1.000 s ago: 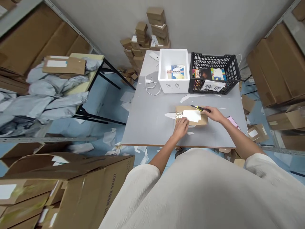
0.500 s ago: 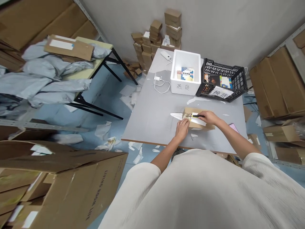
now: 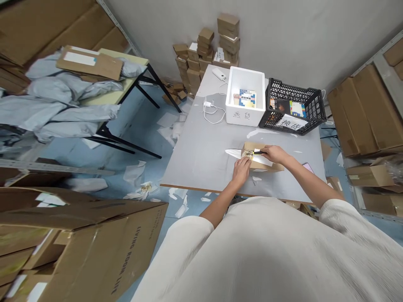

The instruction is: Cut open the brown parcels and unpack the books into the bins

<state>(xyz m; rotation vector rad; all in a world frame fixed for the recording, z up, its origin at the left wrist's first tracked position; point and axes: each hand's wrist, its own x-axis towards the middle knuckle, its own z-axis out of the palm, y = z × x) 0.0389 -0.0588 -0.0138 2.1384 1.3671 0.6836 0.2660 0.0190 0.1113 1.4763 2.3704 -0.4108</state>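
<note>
A small brown cardboard box lies on the grey table, with a white label and crumpled clear-gold tape on its top. My right hand grips a dark cutter, its tip at the tape. At the box's left end, my left hand presses on the near edge, fingertips at the tape; what its fingers hold, if anything, is too small to tell. A strip of white paper sticks out left of the box.
Behind the box stand a white foam box and a black crate, both holding books. A charger with cable lies left, a phone right. A large carton stands on the floor at left.
The hands, the cutter and the box stay almost in the same place. My right hand has shifted very slightly left. The camera view has moved a little.
</note>
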